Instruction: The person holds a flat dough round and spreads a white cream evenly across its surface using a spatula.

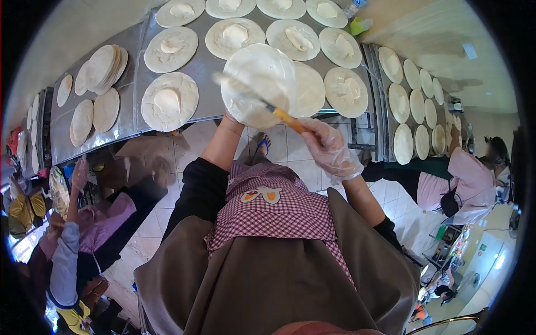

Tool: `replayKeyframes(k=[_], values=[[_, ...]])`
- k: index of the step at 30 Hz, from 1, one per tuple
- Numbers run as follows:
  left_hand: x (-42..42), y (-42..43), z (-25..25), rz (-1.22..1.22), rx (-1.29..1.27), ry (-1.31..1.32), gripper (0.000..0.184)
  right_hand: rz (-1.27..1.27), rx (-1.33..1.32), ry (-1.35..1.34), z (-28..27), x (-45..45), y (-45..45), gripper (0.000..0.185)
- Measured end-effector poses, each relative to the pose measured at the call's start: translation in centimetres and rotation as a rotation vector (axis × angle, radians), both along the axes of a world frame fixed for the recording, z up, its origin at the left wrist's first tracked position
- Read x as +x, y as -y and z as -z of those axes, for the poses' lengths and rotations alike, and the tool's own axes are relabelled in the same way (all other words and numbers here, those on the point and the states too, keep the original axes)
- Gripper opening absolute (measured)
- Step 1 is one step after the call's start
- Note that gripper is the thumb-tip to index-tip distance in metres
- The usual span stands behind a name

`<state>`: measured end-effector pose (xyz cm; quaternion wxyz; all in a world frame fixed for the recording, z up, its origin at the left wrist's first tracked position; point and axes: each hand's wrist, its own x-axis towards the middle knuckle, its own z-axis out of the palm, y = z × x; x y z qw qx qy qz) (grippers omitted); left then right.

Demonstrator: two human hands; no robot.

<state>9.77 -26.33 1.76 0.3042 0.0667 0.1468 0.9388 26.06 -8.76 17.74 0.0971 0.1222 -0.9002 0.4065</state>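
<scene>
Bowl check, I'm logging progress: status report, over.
Right hand gripping yellow-handled tool, far end blurred over bowl. Left hand, mostly hidden, holding bowl. Bowl partly covering flatbread behind.

Metal tabletop point(125, 124), seam left of middle. Right of seam: flatbreads point(169, 101) in rows, front edge to far edge, most with a white dollop point(235, 35); visible part of one near front edge is plain point(311, 89). Left of seam: plain stack point(103, 67) toward far edge, loose rounds point(106, 110) nearer front edge. Second table point(385, 120) past right edge, also carrying rounds.
</scene>
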Motion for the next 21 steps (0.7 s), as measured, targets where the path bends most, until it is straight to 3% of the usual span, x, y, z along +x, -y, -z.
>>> replayKeyframes(k=[2,4,5,7,10,17,21], values=[[-0.3,-0.1,0.2,-0.009,0.003,0.007,0.045,0.087,-0.106,0.065,1.5,0.4,-0.8,0.025],[-0.4,-0.1,0.4,-0.017,0.002,0.012,0.045,0.384,-0.475,0.328,2.8,0.7,-1.5,0.025],[-0.5,0.0,0.3,-0.017,0.003,0.015,0.045,0.385,-0.475,0.326,2.5,0.6,-1.4,0.025],[-0.4,0.1,0.3,-0.017,0.000,0.018,0.045,0.534,-0.737,0.536,1.4,0.3,-1.2,0.026],[-0.4,0.3,0.5,-0.004,-0.003,0.021,0.045,0.565,-0.785,0.734,-0.2,-0.1,-1.0,0.026],[0.1,0.6,0.4,0.053,-0.025,0.008,0.045,0.453,-0.691,0.687,0.0,-1.4,-1.5,0.025],[0.0,0.5,0.1,0.096,-0.049,-0.022,0.045,0.351,-0.281,0.492,0.1,-1.7,-0.8,0.023]])
